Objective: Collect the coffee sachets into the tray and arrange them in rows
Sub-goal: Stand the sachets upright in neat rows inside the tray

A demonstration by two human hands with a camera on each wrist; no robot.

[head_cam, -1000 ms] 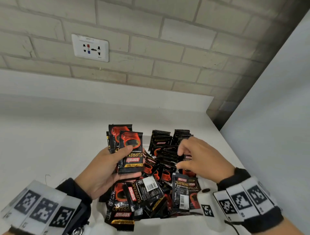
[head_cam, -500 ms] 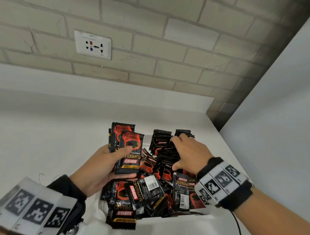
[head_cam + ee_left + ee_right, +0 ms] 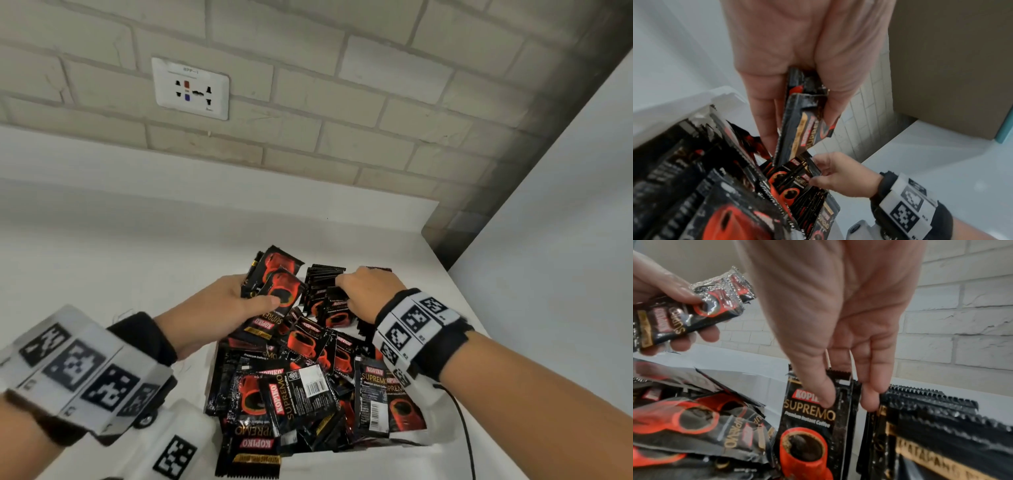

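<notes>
- Over the tray's far left corner: left hand (image 3: 219, 310) curled round a small fan of sachets (image 3: 274, 284), thumb across the front one, fingers behind; held clear of the pile, printed faces toward the head camera.
- Same grip from the left wrist view: left hand (image 3: 797, 65) with thumb and fingers clamped on the fan (image 3: 799, 123), edges on show.
- Same grip from the right wrist view: left hand (image 3: 663, 293) at upper left, the fan (image 3: 684, 313) lying flat between thumb and fingers.
- At the tray's far end: right hand (image 3: 368, 294) reaching down into upright sachets, back of hand up.
- From the right wrist view: right hand (image 3: 838, 305) with thumb on the front of one upright sachet (image 3: 809, 426) and fingers down behind it, pinching its top edge.
- Just right of that sachet: a packed upright row (image 3: 931, 418), serrated tops level, a gap between the two.
- From the left wrist view: right hand (image 3: 840, 175) with fingertips on the upright sachets there.
- Below both hands: a loose pile (image 3: 308, 383) of black-and-red sachets lying every way, some face up, some showing barcodes, filling the near part of the tray (image 3: 359, 459).
- One sachet (image 3: 250, 459) hanging over the white near rim.
- Under the tray: a white counter (image 3: 102, 257).
- Behind: a brick wall (image 3: 342, 102) with a white socket (image 3: 190, 88).
- On both wrists: bands with black-and-white markers.
</notes>
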